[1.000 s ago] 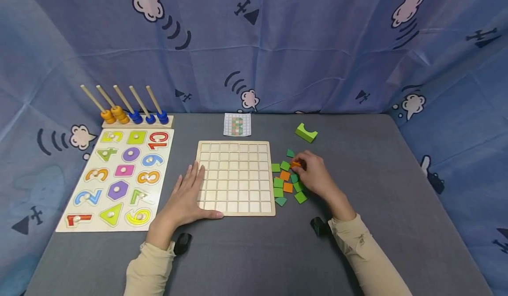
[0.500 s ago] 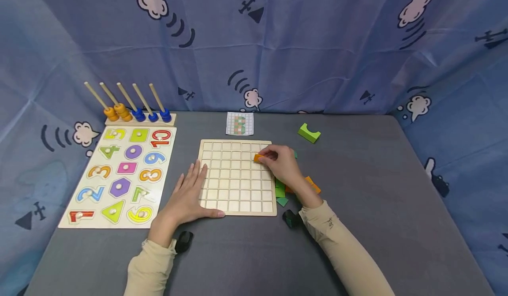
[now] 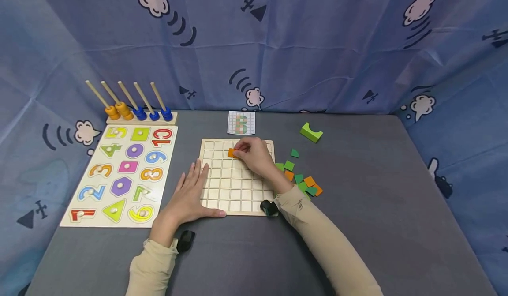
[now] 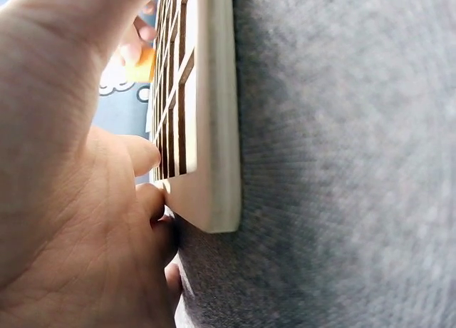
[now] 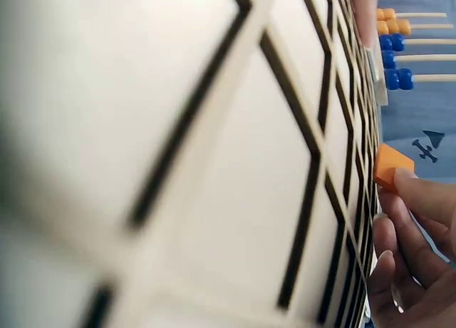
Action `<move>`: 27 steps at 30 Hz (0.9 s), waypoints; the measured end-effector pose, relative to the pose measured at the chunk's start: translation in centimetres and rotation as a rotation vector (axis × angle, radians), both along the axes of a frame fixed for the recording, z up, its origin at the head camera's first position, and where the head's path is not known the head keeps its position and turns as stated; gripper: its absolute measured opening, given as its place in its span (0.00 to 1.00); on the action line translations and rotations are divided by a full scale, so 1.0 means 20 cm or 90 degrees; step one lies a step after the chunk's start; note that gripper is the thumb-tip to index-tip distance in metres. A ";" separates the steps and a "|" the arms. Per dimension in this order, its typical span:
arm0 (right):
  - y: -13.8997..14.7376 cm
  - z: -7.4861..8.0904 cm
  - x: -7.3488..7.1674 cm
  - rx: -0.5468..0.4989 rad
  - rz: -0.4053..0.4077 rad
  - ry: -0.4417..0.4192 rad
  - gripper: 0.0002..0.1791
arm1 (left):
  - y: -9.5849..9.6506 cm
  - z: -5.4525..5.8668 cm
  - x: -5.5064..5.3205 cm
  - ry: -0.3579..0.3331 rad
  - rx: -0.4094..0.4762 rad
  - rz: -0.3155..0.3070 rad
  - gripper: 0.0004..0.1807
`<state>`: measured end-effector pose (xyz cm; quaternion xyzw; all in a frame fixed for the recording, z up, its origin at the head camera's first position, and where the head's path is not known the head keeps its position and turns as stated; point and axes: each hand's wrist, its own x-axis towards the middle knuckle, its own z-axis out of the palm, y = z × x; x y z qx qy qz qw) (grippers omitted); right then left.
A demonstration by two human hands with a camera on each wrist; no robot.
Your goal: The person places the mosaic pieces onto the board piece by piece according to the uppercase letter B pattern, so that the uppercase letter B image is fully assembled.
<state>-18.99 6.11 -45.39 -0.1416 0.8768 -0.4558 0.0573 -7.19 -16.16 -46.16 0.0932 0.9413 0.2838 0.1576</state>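
A pale wooden grid board [image 3: 224, 194] lies on the grey table. My left hand [image 3: 189, 194] rests along its left edge, fingers spread and straight, with the thumb at the near edge. Over the upper part of the board, my right hand [image 3: 255, 155] pinches a small orange square tile [image 3: 232, 153] between thumb and fingertips. The right wrist view shows this orange tile [image 5: 392, 165] close against the grid. Loose green tiles [image 3: 289, 165] and orange tiles [image 3: 309, 181] lie scattered right of the board, some of them behind my right forearm.
A card with a coloured grid pattern [image 3: 241, 123] lies behind the board. At left are a number puzzle [image 3: 119, 177] and a peg stand [image 3: 143, 118] with orange and blue rings. A green arch block [image 3: 311, 133] sits at the back right.
My right hand has taken an orange tile from the scattered tiles and carried it left over the board's upper part. The left hand has stayed at the board's edge.
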 end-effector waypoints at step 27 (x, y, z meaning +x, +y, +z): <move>0.06 0.03 0.02 0.143 0.062 0.002 0.12 | 0.01 0.00 -0.01 -0.009 0.003 0.002 0.81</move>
